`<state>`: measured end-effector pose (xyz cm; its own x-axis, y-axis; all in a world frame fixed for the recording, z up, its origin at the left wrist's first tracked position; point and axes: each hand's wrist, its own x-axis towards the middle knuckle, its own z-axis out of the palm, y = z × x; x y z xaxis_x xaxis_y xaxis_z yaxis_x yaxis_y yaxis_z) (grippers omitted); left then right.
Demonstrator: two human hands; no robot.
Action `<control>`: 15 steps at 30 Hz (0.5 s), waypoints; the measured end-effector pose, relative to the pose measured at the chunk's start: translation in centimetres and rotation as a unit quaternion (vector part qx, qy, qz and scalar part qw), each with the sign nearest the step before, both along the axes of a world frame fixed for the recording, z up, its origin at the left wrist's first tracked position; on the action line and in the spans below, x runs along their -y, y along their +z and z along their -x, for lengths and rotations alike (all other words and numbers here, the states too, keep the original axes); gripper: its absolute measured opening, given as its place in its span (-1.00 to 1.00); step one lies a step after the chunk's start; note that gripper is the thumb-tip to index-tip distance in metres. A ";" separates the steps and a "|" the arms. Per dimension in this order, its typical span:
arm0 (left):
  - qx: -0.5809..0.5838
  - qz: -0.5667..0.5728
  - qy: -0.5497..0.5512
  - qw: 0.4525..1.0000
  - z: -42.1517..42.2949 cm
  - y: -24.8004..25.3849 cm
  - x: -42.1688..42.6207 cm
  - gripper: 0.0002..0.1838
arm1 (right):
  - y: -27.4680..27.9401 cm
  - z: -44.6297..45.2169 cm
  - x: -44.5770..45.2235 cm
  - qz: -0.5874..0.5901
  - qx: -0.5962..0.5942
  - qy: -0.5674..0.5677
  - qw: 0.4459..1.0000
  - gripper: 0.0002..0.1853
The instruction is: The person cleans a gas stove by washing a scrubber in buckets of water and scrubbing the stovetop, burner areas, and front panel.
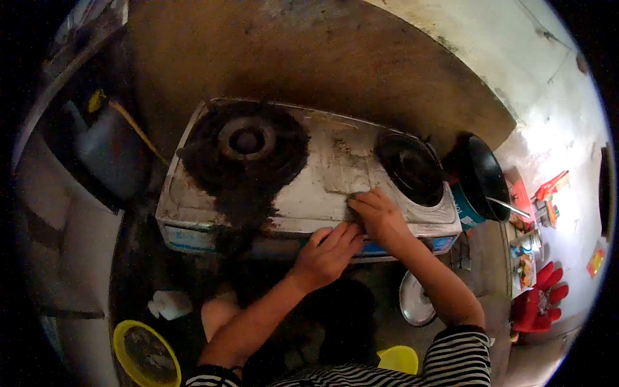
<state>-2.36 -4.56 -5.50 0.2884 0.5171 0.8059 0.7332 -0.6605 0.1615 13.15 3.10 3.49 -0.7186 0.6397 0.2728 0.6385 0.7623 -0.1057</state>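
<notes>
A white, badly stained two-burner gas stove (316, 200) fills the middle of the view. My right hand (382, 218) presses down near its front edge, fingers curled over a small dark thing (353, 204) whose kind I cannot make out. Just left of it, my left hand (327, 255) rests at the front edge with its fingers stretched out and slightly apart, holding nothing that shows. The left burner (247, 138) is ringed by thick black grime that runs down to the front. The right burner (412, 169) lies beyond my right hand.
A black wok (485, 173) leans over a teal bucket (465, 205) right of the stove. A grey gas cylinder (113, 155) with a hose stands left. On the floor are a yellow-rimmed basin (147, 361), a metal lid (416, 302) and a white object (171, 304).
</notes>
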 end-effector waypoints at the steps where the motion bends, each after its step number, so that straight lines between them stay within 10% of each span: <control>1: -0.002 0.003 0.006 1.000 0.0 0.2 0.1 -0.63 | 0.0 -1.0 0.0 -0.033 0.006 -0.023 0.999 -0.61; 15: 0.007 0.018 0.001 1.000 0.3 0.5 0.4 -0.62 | -0.4 -1.1 -7.2 -0.143 0.070 -0.074 0.984 -0.66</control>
